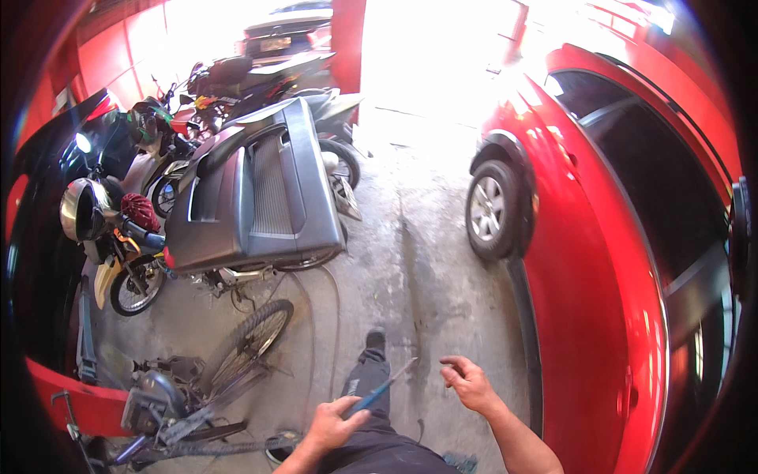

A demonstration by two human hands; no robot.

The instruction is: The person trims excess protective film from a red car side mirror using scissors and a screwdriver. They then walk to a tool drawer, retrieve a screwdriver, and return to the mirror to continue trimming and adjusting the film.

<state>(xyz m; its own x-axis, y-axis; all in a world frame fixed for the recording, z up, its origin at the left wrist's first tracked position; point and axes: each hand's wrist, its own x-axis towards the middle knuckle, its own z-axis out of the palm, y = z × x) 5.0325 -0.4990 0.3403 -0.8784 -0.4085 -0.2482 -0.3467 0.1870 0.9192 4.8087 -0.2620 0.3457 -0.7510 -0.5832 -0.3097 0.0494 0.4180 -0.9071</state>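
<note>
My left hand (pixel 333 426) is closed around a slim blue tool (pixel 382 393) with a narrow, pale, pointed end. The tool tilts up and to the right over my leg; its exact kind is not clear. To its right, my right hand (pixel 471 385) hangs in the air with nothing visible in it. Its index finger reaches toward the tool tip without touching it, and the other fingers are loosely bent. Beyond both hands lies the grey concrete floor (pixel 442 316).
A red car (pixel 584 316) stands close on my right. On the left, a dark car door panel (pixel 253 189) rests across a parked motorcycle (pixel 134 276). A bicycle wheel (pixel 249 344) and metal parts (pixel 154 403) lie at lower left. A hose (pixel 335 316) crosses the floor.
</note>
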